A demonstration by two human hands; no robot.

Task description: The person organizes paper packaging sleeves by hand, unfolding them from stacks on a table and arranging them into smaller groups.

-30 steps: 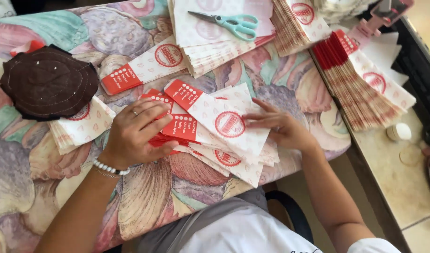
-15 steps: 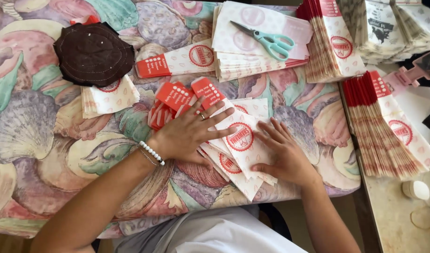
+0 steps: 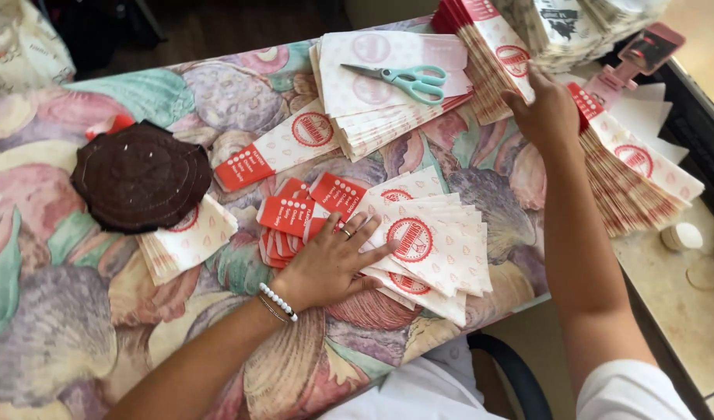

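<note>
- I am pressing my left hand [image 3: 330,264] flat, fingers spread, on the fanned paper bags [image 3: 419,241] under it.
- My right hand [image 3: 547,117] is reaching out, fingers half curled, touching the stacked bags [image 3: 637,179] just beyond; it is gripping nothing I can see.
- Scissors [image 3: 407,79] are lying beyond both hands.

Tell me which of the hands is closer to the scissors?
Right. The right hand reaches up beside the stack of paper bags that the scissors lie on, just to their right. The left hand presses the fanned bags much lower down.
</note>
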